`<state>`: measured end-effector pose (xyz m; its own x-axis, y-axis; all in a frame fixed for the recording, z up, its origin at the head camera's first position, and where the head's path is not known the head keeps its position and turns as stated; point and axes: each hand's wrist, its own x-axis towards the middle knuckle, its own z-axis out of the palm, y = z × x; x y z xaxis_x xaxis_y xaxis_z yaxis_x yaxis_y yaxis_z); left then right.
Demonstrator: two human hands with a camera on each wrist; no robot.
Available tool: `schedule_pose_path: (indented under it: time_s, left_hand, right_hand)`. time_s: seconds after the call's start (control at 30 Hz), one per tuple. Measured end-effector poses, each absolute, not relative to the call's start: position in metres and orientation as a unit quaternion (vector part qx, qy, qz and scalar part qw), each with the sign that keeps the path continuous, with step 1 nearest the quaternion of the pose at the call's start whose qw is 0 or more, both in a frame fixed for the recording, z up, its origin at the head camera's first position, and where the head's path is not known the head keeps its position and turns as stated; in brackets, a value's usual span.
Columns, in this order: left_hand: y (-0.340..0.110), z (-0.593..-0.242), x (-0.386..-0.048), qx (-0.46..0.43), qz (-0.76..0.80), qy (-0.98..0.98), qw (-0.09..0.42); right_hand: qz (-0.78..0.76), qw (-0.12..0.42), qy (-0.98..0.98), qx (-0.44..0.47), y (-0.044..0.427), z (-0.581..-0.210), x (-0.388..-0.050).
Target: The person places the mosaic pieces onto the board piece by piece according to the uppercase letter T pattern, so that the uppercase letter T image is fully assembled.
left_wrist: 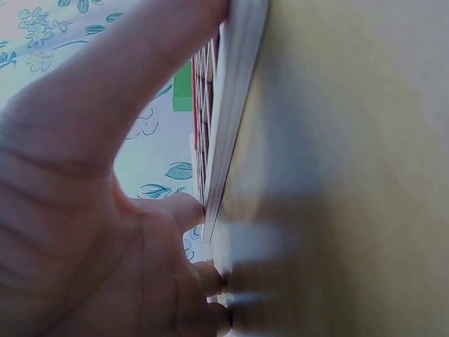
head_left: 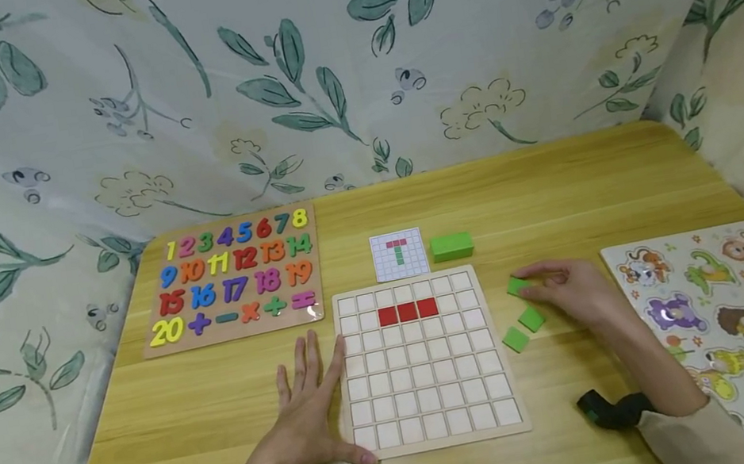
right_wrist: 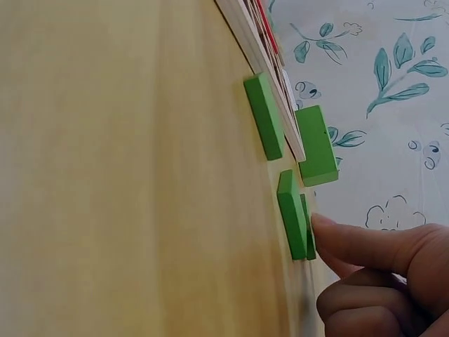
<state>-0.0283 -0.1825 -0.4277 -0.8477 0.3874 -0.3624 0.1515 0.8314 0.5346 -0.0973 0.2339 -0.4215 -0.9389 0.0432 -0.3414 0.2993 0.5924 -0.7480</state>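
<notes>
My left hand (head_left: 307, 422) is spread wide with straight fingers and has hold of nothing; its thumb rests at the near left corner of the grid board (head_left: 403, 380), and the index fingertip touches that board's left edge. My right hand (head_left: 574, 291) pinches one green tile (head_left: 516, 286) between thumb and forefinger, off the board's right edge towards its far right corner. Two more green tiles (head_left: 531, 319) lie just beside it, nearer me, on the worktop (head_left: 539, 191). The grid board sits around the worktop's middle, with three red tiles (head_left: 407, 312) side by side in its second row from the far edge. Just beyond that edge lies a pattern card (head_left: 384, 262) showing a red and green T, with a green block (head_left: 451, 247) to its right. A number board (head_left: 242, 331) fills the worktop's far left corner, and an animal puzzle (head_left: 708, 306) lies along its right edge
</notes>
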Motion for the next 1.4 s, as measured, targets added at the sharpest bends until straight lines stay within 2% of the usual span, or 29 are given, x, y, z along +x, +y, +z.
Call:
schedule_pose_path:
  time_s: [0.7, 1.07, 1.4]
  left_hand:
    - [-0.1815, -0.4264, -0.0289, 0.146, 0.25, 0.928, 0.233]
    - [-0.182, -0.4264, -0.0283, 0.142, 0.248, 0.929, 0.235]
    - [-0.1823, -0.4267, -0.0284, 0.142, 0.251, 0.929, 0.234]
  right_hand:
    - [-0.493, 0.154, 0.851, 0.099, 0.2336, -0.4225, -0.0993]
    - [-0.457, 0.138, 0.875, 0.083, 0.23, -0.4199, -0.1019]
    - [-0.436, 0.116, 0.892, 0.029, 0.226, -0.4164, -0.1068]
